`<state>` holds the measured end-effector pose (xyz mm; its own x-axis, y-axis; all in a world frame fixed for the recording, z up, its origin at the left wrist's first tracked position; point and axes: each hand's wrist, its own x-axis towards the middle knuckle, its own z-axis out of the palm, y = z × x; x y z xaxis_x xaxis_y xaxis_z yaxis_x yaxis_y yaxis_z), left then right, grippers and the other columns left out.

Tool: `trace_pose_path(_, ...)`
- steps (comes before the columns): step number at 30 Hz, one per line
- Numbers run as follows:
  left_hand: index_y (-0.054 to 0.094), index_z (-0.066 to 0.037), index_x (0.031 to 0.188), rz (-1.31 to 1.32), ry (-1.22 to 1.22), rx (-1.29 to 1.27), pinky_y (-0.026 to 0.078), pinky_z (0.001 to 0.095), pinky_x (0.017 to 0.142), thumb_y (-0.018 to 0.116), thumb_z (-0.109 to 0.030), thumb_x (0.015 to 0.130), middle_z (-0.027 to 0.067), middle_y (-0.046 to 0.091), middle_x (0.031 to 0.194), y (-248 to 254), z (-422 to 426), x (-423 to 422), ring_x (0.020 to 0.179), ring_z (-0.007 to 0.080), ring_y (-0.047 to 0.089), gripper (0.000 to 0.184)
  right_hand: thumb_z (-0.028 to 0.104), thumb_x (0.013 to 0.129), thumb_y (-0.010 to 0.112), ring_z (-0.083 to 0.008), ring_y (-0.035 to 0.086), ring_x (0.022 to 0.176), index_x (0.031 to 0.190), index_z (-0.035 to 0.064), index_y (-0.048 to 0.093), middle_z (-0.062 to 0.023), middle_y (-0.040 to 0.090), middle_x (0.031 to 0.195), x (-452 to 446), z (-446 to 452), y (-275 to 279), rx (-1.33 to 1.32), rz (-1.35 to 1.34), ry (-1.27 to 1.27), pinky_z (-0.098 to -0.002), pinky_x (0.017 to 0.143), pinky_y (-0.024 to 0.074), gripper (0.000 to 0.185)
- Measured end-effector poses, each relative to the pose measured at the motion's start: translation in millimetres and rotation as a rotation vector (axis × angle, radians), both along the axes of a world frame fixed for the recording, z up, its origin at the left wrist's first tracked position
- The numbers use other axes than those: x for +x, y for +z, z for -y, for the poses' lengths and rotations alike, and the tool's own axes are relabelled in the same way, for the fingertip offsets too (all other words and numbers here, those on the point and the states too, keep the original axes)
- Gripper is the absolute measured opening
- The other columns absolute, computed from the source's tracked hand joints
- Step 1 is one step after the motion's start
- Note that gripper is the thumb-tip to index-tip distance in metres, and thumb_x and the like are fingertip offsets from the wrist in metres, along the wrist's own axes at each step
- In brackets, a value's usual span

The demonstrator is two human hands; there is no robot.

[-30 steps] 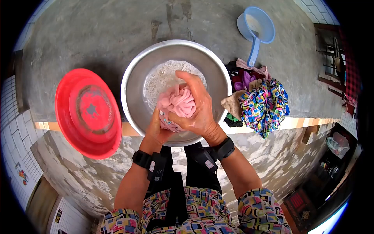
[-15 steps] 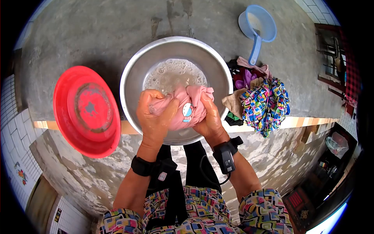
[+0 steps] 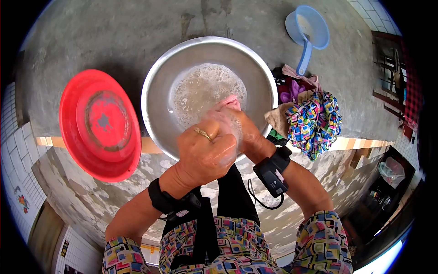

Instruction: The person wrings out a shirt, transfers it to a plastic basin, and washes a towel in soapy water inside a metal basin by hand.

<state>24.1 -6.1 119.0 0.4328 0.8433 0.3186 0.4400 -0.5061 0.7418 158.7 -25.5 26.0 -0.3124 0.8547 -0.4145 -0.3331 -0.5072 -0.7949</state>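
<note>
A metal basin holds soapy, cloudy water with foam. Over its near part, my left hand is closed round a pink wet cloth and wears a ring. Just behind and to the right of it, my right hand is also closed on the cloth, its fingers partly hidden. Most of the cloth is covered by the two hands, and part of it is blurred by motion.
At the left, a red basin leans over the edge of the grey slab. A blue dipper lies at the back right. A pile of clothes sits right of the metal basin, partly overhanging the edge.
The pink cloth, spread between both hands half a second ago, is now bunched up. My left hand has moved right and turned knuckles up, close against my right hand.
</note>
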Motion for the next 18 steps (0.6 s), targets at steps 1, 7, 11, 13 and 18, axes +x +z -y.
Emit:
trace_pose_path(1,0.051,-0.011,0.061,0.001,0.0,-0.003,0.038,0.0301,0.043,0.063,-0.007,0.053,0.0026,0.041,0.061,0.5,0.1,1.4,0.055,0.0189,0.048,0.015,0.019,0.085,0.052,-0.0133,0.058,0.08,0.101,0.0034,0.055,-0.0059,0.058,0.091,-0.6,4.0,-12.2,-0.046,-0.11,-0.017,-0.0283,0.068,0.0485,0.022)
trace_pose_path(7,0.045,-0.012,0.057,-0.025,-0.061,0.028,0.038,0.0296,0.044,0.06,-0.007,0.055,0.0028,0.039,0.061,11.0,-1.6,3.3,0.054,0.0179,0.047,0.016,0.019,0.081,0.054,-0.0162,0.058,0.081,0.102,0.0015,0.056,-0.0078,0.058,0.094,0.1,-24.7,50.4,-0.485,-0.143,-0.028,-0.029,0.069,0.0485,0.027)
trace_pose_path(11,0.046,-0.012,0.06,-0.098,-0.134,-0.022,0.039,0.0316,0.046,0.06,-0.007,0.058,0.0043,0.041,0.063,8.0,5.6,1.5,0.054,0.0203,0.048,0.015,0.02,0.079,0.055,-0.0169,0.059,0.08,0.099,-0.0003,0.057,-0.008,0.059,0.093,-0.8,-30.1,41.6,-0.215,0.245,0.432,-0.0291,0.069,0.0489,0.028)
trace_pose_path(13,0.047,-0.012,0.062,-0.086,-0.119,-0.047,0.04,0.0333,0.046,0.06,-0.007,0.061,0.0051,0.042,0.065,-1.2,9.8,-0.6,0.055,0.0222,0.049,0.014,0.016,0.076,0.059,-0.0149,0.058,0.079,0.094,-0.001,0.058,-0.008,0.06,0.091,-5.4,-31.9,45.6,-0.638,0.157,0.03,-0.0282,0.068,0.0488,0.025)
trace_pose_path(18,0.047,-0.006,0.104,0.468,0.493,-0.62,0.045,0.0353,0.076,0.055,-0.022,0.083,0.0085,0.053,0.093,-31.3,29.0,-16.3,0.083,0.0209,0.055,0.028,0.007,0.071,0.064,-0.0123,0.057,0.077,0.091,-0.0011,0.058,-0.0073,0.06,0.087,4.3,-50.2,46.6,0.017,0.37,-0.079,-0.0265,0.067,0.0483,0.023)
